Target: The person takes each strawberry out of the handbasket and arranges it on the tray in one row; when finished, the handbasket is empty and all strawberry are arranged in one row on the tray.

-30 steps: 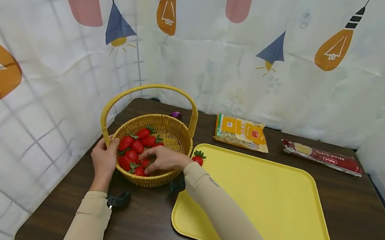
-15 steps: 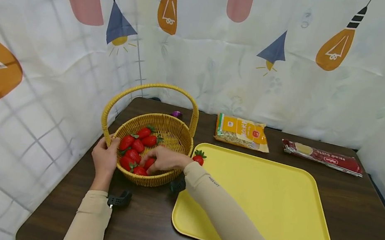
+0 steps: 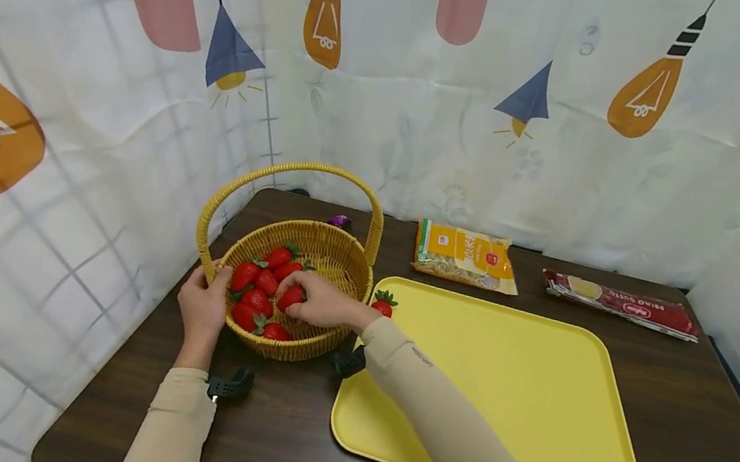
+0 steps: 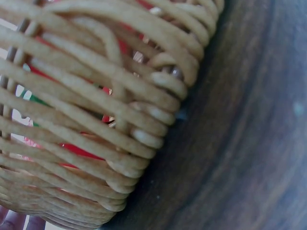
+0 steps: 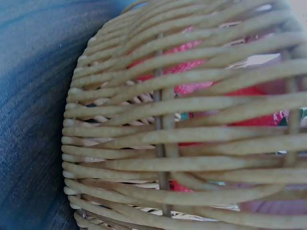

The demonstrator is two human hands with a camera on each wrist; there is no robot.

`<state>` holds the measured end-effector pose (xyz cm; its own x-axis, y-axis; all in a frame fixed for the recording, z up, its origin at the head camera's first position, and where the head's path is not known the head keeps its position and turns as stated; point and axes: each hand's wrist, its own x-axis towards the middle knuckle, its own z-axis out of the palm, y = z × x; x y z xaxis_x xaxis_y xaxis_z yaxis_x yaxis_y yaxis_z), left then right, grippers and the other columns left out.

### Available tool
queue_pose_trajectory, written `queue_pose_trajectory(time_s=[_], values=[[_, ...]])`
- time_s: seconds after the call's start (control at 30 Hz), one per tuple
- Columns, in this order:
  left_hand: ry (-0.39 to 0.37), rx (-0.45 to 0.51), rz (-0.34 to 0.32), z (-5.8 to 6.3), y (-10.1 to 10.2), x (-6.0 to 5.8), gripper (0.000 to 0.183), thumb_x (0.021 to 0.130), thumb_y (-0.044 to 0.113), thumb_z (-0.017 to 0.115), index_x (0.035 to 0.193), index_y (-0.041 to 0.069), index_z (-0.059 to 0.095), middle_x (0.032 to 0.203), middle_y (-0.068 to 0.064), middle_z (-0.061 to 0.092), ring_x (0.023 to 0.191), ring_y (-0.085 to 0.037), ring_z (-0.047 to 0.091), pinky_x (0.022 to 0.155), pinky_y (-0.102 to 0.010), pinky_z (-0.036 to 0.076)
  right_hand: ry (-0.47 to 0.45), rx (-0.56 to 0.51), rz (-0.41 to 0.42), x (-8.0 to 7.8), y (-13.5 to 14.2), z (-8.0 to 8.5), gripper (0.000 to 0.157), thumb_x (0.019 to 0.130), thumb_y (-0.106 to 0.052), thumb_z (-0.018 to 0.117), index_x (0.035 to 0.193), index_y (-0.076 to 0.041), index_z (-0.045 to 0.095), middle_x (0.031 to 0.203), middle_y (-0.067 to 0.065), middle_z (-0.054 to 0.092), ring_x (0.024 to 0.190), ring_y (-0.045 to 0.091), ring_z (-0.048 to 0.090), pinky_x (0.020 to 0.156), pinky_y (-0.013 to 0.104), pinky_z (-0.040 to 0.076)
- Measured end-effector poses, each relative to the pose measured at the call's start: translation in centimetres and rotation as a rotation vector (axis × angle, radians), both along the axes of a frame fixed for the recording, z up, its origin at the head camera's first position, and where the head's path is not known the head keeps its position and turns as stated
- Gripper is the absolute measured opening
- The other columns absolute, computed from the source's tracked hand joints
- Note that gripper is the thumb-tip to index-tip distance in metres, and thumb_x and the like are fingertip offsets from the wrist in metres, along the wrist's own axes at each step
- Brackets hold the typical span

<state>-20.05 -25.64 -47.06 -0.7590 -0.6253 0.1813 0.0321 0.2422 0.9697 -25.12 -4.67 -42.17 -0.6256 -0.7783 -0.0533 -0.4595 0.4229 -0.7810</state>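
A yellow wicker basket (image 3: 336, 258) with a tall arched handle holds several red strawberries (image 3: 256, 299) with green leaves. My left hand (image 3: 204, 307) grips the basket's left side at the foot of the handle. Inside the basket, my right hand (image 3: 322, 303) pinches a strawberry (image 3: 291, 298) between thumb and fingers, above the others. Both wrist views are filled mostly by the woven basket wall (image 4: 96, 100), with red fruit showing through the gaps; in the right wrist view the wall (image 5: 192, 158) largely hides the right hand.
Right of the basket lies a yellow tray (image 3: 496, 396), with one strawberry (image 3: 383, 306) at its upper left corner. Along the back are an orange-yellow food packet (image 3: 466, 257), a long red packet (image 3: 620, 303) and a small purple wrapped item (image 3: 340, 221). Patterned curtains hang behind the dark table (image 3: 278, 443).
My right hand has closed on a strawberry low in the basket and lifted it slightly up and away from the pile. The left hand stays at the basket's side.
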Motion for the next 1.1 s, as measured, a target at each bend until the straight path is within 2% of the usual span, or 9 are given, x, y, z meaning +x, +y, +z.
queue_pose_trajectory(time_s=[0.13,0.33,0.47,0.57,0.6,0.7,0.87,0.97,1.1], values=[[-0.001,-0.004,-0.004,0.0,0.1,0.0,0.040,0.097,0.032,0.059,0.123,0.003,0.065,0.114,-0.012,0.062,0.094,-0.016,0.051,0.078,-0.028,0.039,0.038,-0.030,-0.029,0.0,0.8,0.3,0.034,0.088,-0.014,0.071,0.119,-0.010,0.057,0.119,0.001,0.056,0.094,0.012,0.049,0.079,0.023,0.043],[-0.007,0.004,-0.004,0.0,0.1,0.1,0.040,0.097,0.034,0.059,0.121,0.003,0.065,0.112,-0.009,0.061,0.092,-0.015,0.050,0.079,-0.029,0.038,0.037,-0.109,-0.132,0.3,2.6,0.5,0.031,0.084,-0.025,0.078,0.110,-0.019,0.063,0.110,-0.005,0.060,0.089,0.012,0.048,0.075,0.027,0.043],[-0.005,0.003,-0.001,0.1,0.1,0.2,0.040,0.097,0.034,0.059,0.122,0.003,0.065,0.111,-0.009,0.061,0.091,-0.015,0.049,0.078,-0.029,0.038,-0.035,-0.230,-0.205,0.9,3.7,0.4,0.032,0.087,-0.028,0.075,0.116,-0.017,0.067,0.126,-0.002,0.057,0.072,0.014,0.052,0.068,0.028,0.045],[-0.004,0.006,-0.001,0.1,0.1,0.2,0.040,0.097,0.033,0.059,0.122,0.003,0.065,0.111,-0.008,0.061,0.090,-0.014,0.049,0.078,-0.029,0.038,-0.098,-0.336,-0.237,1.3,4.5,0.3,0.034,0.090,-0.025,0.071,0.123,-0.017,0.065,0.126,0.003,0.059,0.058,0.023,0.050,0.060,0.029,0.044],[-0.005,0.008,0.000,0.1,0.1,0.3,0.040,0.097,0.033,0.059,0.122,0.003,0.065,0.111,-0.008,0.061,0.090,-0.014,0.049,0.078,-0.029,0.038,-0.109,-0.365,-0.246,1.4,4.8,0.3,0.035,0.090,-0.023,0.071,0.125,-0.018,0.064,0.121,0.007,0.062,0.058,0.024,0.049,0.058,0.029,0.043],[-0.003,0.011,0.000,0.0,0.0,0.3,0.040,0.097,0.033,0.058,0.122,0.003,0.065,0.111,-0.008,0.061,0.089,-0.013,0.049,0.078,-0.028,0.037,-0.114,-0.423,-0.273,1.6,5.6,0.2,0.040,0.090,-0.021,0.071,0.129,-0.021,0.062,0.115,0.008,0.064,0.068,0.023,0.055,0.062,0.027,0.045],[0.008,0.002,0.001,0.0,0.1,0.2,0.040,0.097,0.033,0.058,0.121,0.002,0.066,0.110,-0.007,0.061,0.089,-0.012,0.049,0.079,-0.028,0.037,-0.108,-0.480,-0.305,2.0,7.1,0.0,0.046,0.091,-0.021,0.070,0.136,-0.021,0.058,0.128,0.003,0.059,0.100,0.019,0.064,0.082,0.032,0.052],[0.011,0.000,-0.001,0.1,0.1,0.1,0.040,0.096,0.033,0.058,0.121,0.002,0.066,0.108,-0.006,0.061,0.089,-0.013,0.049,0.078,-0.028,0.037,-0.096,-0.515,-0.302,2.2,8.1,-0.2,0.043,0.093,-0.017,0.067,0.135,-0.016,0.059,0.128,0.005,0.061,0.103,0.022,0.065,0.083,0.040,0.054],[0.013,0.003,-0.003,0.1,0.1,0.0,0.040,0.096,0.033,0.058,0.120,0.001,0.066,0.105,-0.004,0.060,0.088,-0.013,0.048,0.078,-0.028,0.037,-0.063,-0.546,-0.339,2.1,9.8,-0.8,0.033,0.094,-0.014,0.065,0.127,-0.010,0.065,0.123,0.009,0.064,0.096,0.024,0.065,0.081,0.052,0.052]])
